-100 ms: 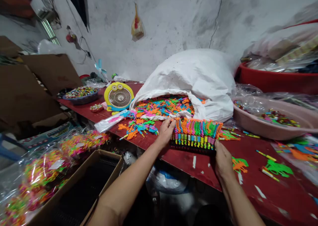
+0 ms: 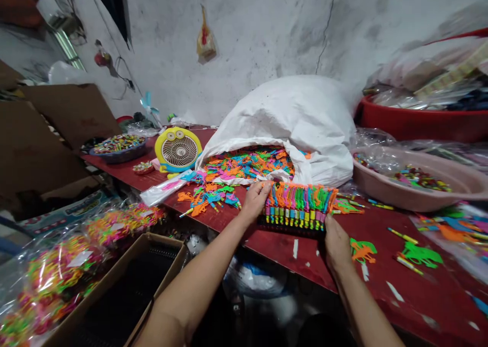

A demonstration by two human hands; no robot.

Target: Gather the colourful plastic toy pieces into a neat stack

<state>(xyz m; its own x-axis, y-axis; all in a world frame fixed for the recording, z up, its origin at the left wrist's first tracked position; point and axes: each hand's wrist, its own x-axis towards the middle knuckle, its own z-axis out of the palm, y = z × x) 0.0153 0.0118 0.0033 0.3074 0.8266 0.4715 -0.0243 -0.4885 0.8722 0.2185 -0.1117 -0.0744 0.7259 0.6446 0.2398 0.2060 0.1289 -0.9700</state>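
A black rack [image 2: 290,229] lies low over the red table's front edge, packed with a row of small plastic toy guns [image 2: 301,197] in orange, green, blue and pink. Short printed tubes in yellow, pink and blue stand along the row's near side. My left hand [image 2: 256,200] is closed round the rack's left end, thumb on top. At the right end my right hand [image 2: 337,243] grips it, with its fingers partly hidden behind. Just beyond the rack, a white sack [image 2: 297,118] spills more of these coloured toy pieces [image 2: 247,164].
Loose toy pieces [image 2: 209,197] lie left of the rack, and green ones [image 2: 421,254] lie to the right. A yellow fan [image 2: 179,151] stands at the back left. Right of the sack is a pink basin [image 2: 419,197]. An open carton [image 2: 173,240] sits below the table edge.
The whole view has shifted slightly, so everything appears a little further left. Both hands keep their hold on the rack.
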